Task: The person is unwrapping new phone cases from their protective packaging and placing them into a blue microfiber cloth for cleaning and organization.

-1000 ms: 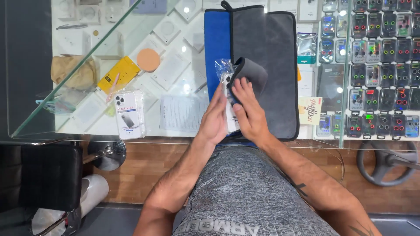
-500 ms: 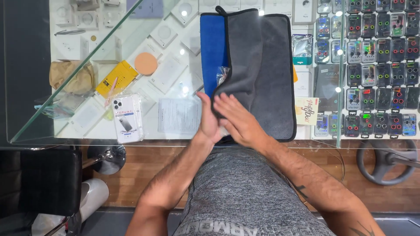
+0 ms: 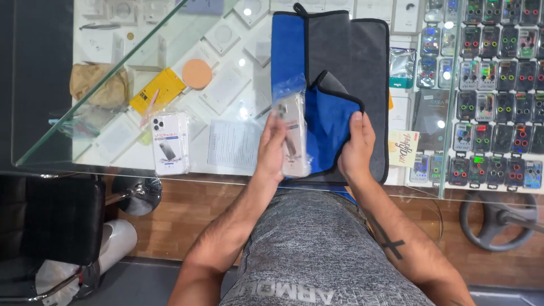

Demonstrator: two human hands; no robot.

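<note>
Over the near edge of the glass desk [image 3: 68, 153], the left hand [image 3: 273, 148] is closed around a phone in a clear plastic sleeve [image 3: 292, 133], holding it upright just above the glass. Right beside it, the right hand [image 3: 356, 148] pinches the folded-up corner of a cloth [image 3: 340, 73], grey on one face and blue on the other, which lies spread flat on the desk; the phone sits against the turned-up blue flap.

Left of the hands lies a clear packaged phone case [image 3: 169, 143] with a white printed card inside, and between the two a sheet of printed paper [image 3: 233, 144]. Farther left, under the glass, are a yellow flat packet [image 3: 157, 90], a round peach-coloured disc [image 3: 197, 73] and a crumpled brown bag [image 3: 99, 84], among white square boxes. Off to the right, a small cream card with dark script [image 3: 403, 148] sits beside rows of dark blister packs [image 3: 493, 90] dotted with red and green.
</note>
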